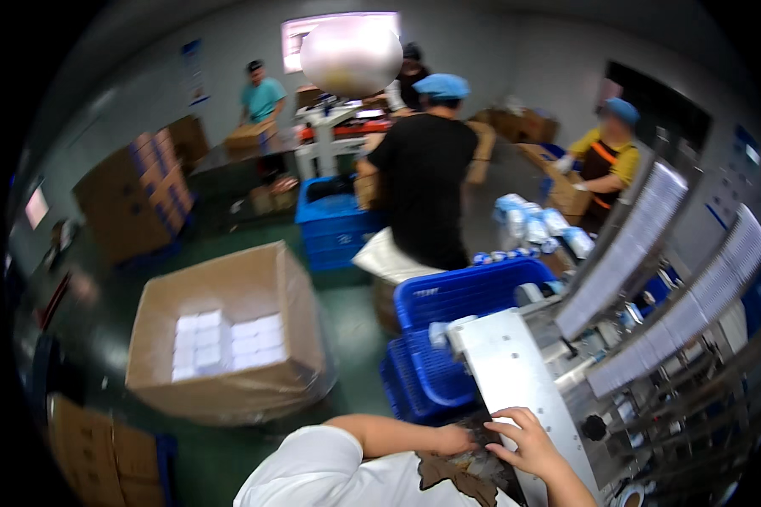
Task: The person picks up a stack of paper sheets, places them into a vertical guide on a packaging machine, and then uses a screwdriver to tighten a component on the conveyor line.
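Note:
My left hand (456, 440) is low in the middle, its fingers blurred against a dark patch with something clear and crumpled. What it holds, if anything, cannot be made out. Just right of it, my right hand (526, 441) has its fingers apart, over the near left edge of a pale metal machine panel (520, 363). Nothing shows between those fingers. A blue plastic basket (427, 372) stands beyond my hands, against the panel's left side. To the right rise two slanted machine chutes, a nearer one with stacked white pieces (693, 308) and another stack (624, 249).
A large open carton (165, 296) with white boxes (199, 342) stands left on the green floor. Ahead, a person in black (427, 177) sits near a blue bin (334, 237). A person in yellow (613, 160) handles a carton at right; another in teal (264, 97) stands far back.

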`<state>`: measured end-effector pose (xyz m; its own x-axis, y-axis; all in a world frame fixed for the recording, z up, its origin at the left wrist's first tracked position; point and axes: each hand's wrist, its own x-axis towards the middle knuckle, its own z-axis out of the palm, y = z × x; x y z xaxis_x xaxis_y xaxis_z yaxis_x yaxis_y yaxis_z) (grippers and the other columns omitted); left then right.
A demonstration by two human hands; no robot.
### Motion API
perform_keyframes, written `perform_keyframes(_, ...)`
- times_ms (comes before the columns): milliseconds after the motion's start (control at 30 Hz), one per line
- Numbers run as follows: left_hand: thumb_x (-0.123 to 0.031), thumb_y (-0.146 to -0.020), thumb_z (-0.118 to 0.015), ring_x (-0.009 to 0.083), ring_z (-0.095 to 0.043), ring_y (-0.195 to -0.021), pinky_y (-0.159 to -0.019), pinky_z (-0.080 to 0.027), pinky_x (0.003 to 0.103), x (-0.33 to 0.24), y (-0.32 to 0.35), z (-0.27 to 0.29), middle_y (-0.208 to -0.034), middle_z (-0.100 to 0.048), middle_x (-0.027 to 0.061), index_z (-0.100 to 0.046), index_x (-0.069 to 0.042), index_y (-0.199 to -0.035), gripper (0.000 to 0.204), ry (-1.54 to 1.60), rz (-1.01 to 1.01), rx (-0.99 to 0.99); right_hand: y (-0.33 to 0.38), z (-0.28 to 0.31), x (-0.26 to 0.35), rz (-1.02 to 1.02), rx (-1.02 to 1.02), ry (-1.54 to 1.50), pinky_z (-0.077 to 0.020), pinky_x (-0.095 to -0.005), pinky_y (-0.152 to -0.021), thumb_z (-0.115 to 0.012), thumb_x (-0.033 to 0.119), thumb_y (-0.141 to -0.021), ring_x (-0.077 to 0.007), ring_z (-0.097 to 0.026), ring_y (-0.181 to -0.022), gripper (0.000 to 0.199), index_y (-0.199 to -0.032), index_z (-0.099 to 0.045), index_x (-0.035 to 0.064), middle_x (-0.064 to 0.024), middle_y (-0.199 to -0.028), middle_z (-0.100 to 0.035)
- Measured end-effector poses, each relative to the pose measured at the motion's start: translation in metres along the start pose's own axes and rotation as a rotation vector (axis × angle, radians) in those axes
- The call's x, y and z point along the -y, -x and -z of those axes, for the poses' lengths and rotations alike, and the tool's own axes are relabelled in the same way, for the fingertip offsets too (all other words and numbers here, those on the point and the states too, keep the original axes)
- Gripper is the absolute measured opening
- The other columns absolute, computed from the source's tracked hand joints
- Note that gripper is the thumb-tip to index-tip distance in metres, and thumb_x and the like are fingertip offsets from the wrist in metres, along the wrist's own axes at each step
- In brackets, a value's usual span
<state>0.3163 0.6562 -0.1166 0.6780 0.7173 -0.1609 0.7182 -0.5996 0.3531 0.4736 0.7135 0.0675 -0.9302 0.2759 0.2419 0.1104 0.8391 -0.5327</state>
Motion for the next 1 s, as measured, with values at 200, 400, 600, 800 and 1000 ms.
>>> perform_keyframes(200,-0.018,-0.071,-0.058,0.0267,-0.058,-0.071,-0.057,-0.049,0.038,0.009,0.136,0.081,-0.077,-0.057,0.0083,-0.058,-0.009,-0.075,0.010,-0.062,0.184,-0.542,-0.053,-0.036,0.038,0.137,0.116,-0.041,-0.0410,-0.0375,-0.083,-0.070,0.011,-0.065,-0.0296,-0.052,-0.096,0.036,-0.099,-0.061,0.0048,-0.0107,-0.101,-0.056)
perform_keyframes(400,-0.012,-0.072,-0.061,0.0288,-0.056,-0.072,-0.062,-0.047,0.038,0.052,0.396,0.132,-0.076,-0.056,0.0100,-0.059,-0.007,-0.079,0.009,-0.248,0.580,-1.087,-0.105,-0.091,0.087,0.099,0.133,-0.126,-0.0423,-0.0362,-0.081,-0.070,0.007,-0.064,-0.0297,-0.053,-0.092,0.035,-0.097,-0.061,0.0028,-0.0114,-0.097,-0.058)
perform_keyframes(600,-0.007,-0.073,-0.053,0.0285,-0.063,-0.081,-0.063,-0.051,0.041,0.087,0.620,0.029,-0.085,-0.064,0.0135,-0.065,-0.008,-0.080,0.014,-0.126,1.382,0.078,-0.160,-0.142,0.143,0.065,0.020,-0.145,-0.0441,-0.0349,-0.077,-0.069,0.005,-0.063,-0.0287,-0.055,-0.088,0.031,-0.093,-0.062,0.0022,-0.0119,-0.094,-0.059)
perform_keyframes(800,-0.015,-0.078,-0.062,0.0301,-0.056,-0.094,-0.083,-0.045,0.036,-0.016,0.632,0.043,-0.098,-0.059,0.0143,-0.058,-0.004,-0.098,0.024,0.270,1.097,-0.720,-0.235,-0.174,0.195,0.291,0.085,-0.130,-0.0435,-0.0376,-0.081,-0.069,0.008,-0.065,-0.0308,-0.052,-0.095,0.031,-0.096,-0.062,0.0045,-0.0127,-0.103,-0.055)
perform_keyframes(1000,-0.007,-0.068,-0.067,0.0235,-0.059,-0.063,-0.052,-0.049,0.033,-0.164,0.620,-0.026,-0.075,-0.062,0.0058,-0.062,-0.009,-0.080,0.013,-0.052,1.033,-0.969,-0.338,-0.219,0.247,0.689,0.330,-0.039,-0.0400,-0.0395,-0.084,-0.068,0.013,-0.068,-0.0304,-0.048,-0.102,0.034,-0.101,-0.060,0.0078,-0.0131,-0.110,-0.050)
